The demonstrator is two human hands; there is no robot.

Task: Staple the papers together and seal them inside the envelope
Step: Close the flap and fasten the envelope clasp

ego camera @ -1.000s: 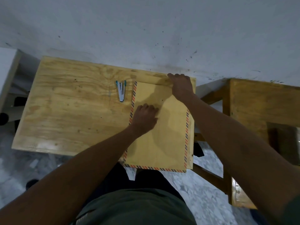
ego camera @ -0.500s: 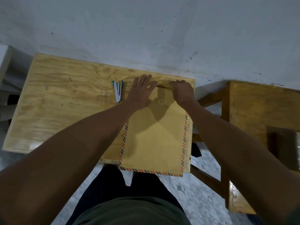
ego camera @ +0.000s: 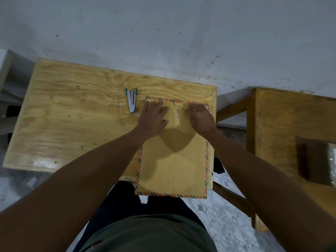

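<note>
Nearest you, at the bottom of the frame, the one envelope (ego camera: 172,168) overhangs the front edge of the wooden table (ego camera: 76,113), its striped border showing on every side. No loose papers show anywhere, so they are probably stapled and already inside, though you cannot confirm that from here. Above centre, your left hand (ego camera: 154,118) lies flat on the folded flap with fingers straight and slightly spread, pressing it down. Your right hand (ego camera: 201,116) sits just beside it, fingers curled at the thin string (ego camera: 177,103) near two small round buttons; whether they pinch it is unclear. Winding that string seems to be what is left. Farther up, left of the flap, one stapler (ego camera: 131,101) lies untouched
</note>
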